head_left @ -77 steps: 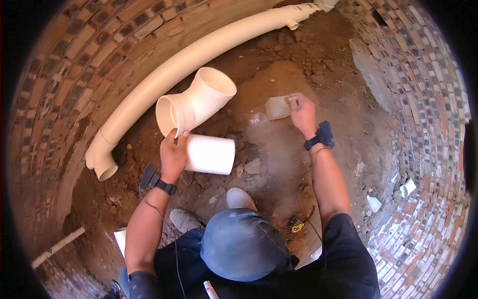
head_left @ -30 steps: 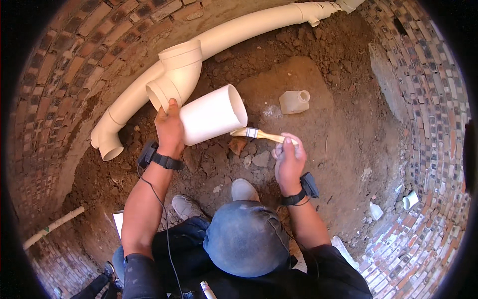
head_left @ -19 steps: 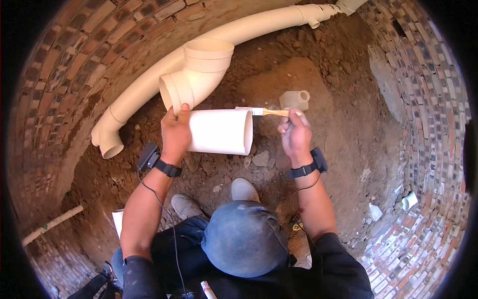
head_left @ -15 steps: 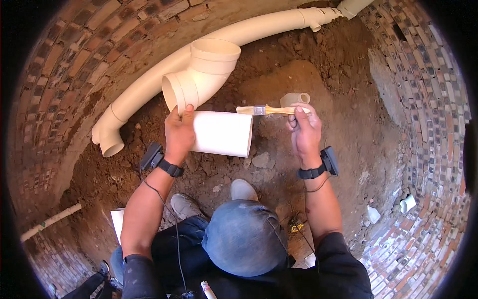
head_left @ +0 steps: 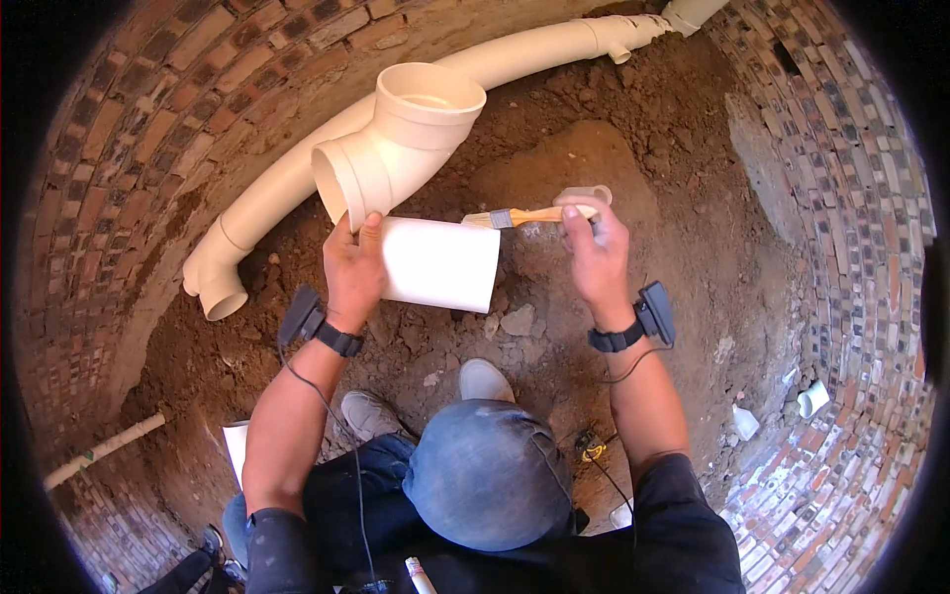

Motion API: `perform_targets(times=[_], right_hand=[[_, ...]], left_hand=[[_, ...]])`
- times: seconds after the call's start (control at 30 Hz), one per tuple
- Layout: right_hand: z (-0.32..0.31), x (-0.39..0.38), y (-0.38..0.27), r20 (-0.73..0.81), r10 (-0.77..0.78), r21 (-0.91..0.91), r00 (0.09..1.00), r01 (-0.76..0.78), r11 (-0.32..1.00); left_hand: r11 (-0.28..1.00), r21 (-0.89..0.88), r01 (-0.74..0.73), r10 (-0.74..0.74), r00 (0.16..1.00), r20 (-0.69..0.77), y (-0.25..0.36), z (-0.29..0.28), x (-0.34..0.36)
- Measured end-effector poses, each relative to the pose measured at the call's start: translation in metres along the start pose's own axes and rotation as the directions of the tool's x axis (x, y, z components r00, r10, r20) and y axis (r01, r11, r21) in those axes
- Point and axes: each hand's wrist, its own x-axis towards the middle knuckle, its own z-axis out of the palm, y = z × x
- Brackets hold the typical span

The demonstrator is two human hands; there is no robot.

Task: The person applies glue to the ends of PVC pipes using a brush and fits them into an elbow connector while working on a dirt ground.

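Observation:
My left hand (head_left: pixel 354 265) is closed on the left end of a short white plastic pipe (head_left: pixel 440 262), thumb on top. Just beyond that hand, a big cream elbow fitting (head_left: pixel 408 148) lies against a long cream pipe; whether hand and elbow touch is hard to tell. In my right hand (head_left: pixel 598 252) a paintbrush (head_left: pixel 534 215) is pinched by its wooden handle, the bristles pointing left. The bristle end lies at the upper right edge of the white pipe. A short cream pipe piece (head_left: pixel 598 191) sits behind my right hand, partly hidden.
The long cream pipe (head_left: pixel 297 153) curves along the brick wall (head_left: pixel 198 79). Loose soil and stones (head_left: pixel 517 319) cover the ground. Fitting pieces (head_left: pixel 812 399) and a white bottle (head_left: pixel 744 423) lie at right. A yellow tape measure (head_left: pixel 592 447) rests near my knee. Another person's legs (head_left: pixel 188 569) show lower left.
The brush has shifted slightly left, with its bristles further over the pipe's edge. My right hand has turned and moved a little left. The left hand keeps its hold.

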Motion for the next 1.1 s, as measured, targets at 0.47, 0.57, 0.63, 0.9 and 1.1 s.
perform_targets(times=[0.47,0.57,0.63,0.9,1.1], right_hand=[[0.021,-0.095,0.05,-0.064,0.211,0.614,0.975,-0.128,0.779],[0.016,-0.082,0.068,-0.087,0.374,0.726,0.924,-0.198,0.659],[0.013,-0.065,0.077,-0.063,0.462,0.787,0.885,-0.24,0.568],[-0.045,-0.006,0.048,-0.153,0.36,0.734,0.92,-0.138,0.665],[-0.112,0.04,0.011,-0.367,-0.213,-0.402,0.905,0.053,0.914]], left_hand=[[0.988,-0.088,0.129,-0.143,0.973,-0.182,-0.016,-0.003,0.021],[0.978,-0.139,0.155,-0.175,0.974,-0.146,-0.01,0.0,0.02],[0.968,-0.164,0.187,-0.206,0.973,-0.105,-0.011,-0.003,0.02],[0.986,0.044,0.159,-0.161,0.987,0.03,-0.027,-0.003,0.011],[0.938,0.34,-0.072,0.055,0.997,0.058,-0.012,-0.038,0.034]])
